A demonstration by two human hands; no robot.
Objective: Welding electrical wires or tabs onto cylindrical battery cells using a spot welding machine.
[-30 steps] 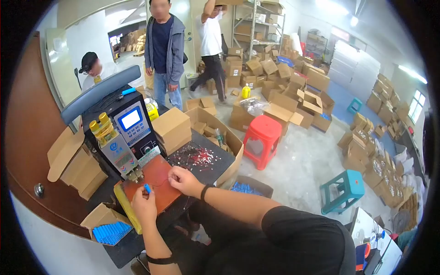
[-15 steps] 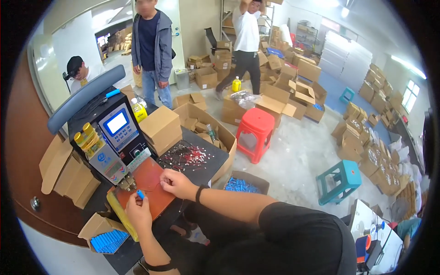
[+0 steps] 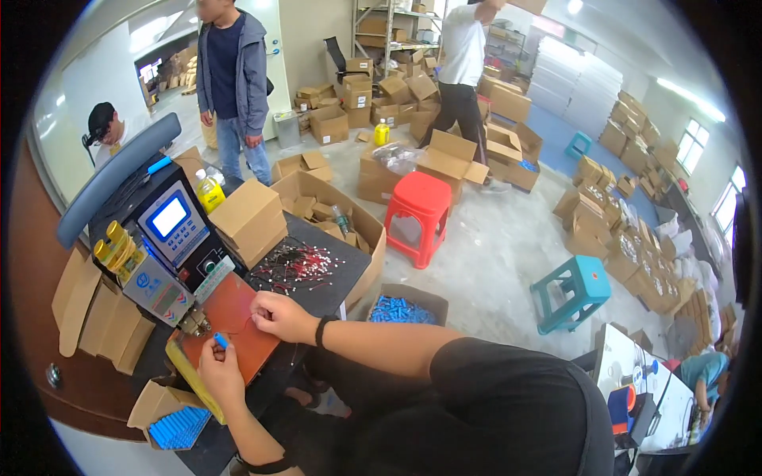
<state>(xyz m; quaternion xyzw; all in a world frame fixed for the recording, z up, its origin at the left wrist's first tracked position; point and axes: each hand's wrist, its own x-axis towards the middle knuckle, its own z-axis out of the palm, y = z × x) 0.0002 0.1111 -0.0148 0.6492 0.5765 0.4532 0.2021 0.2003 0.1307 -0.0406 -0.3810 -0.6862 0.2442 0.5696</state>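
At the bench (image 3: 343, 278), the left hand (image 3: 221, 374) is closed on a blue cell (image 3: 221, 341), its end projecting above the fingers. The cell is over the orange mat (image 3: 230, 300), just beside the head of the machine (image 3: 168, 218). The right hand (image 3: 279, 317) has thumb and finger pinched on a thin wire (image 3: 236, 330), near the mat's right edge. Loose leads (image 3: 298, 266) lie heaped beyond it. A carton (image 3: 144, 408) left of the mat contains further blue cylinders (image 3: 178, 428).
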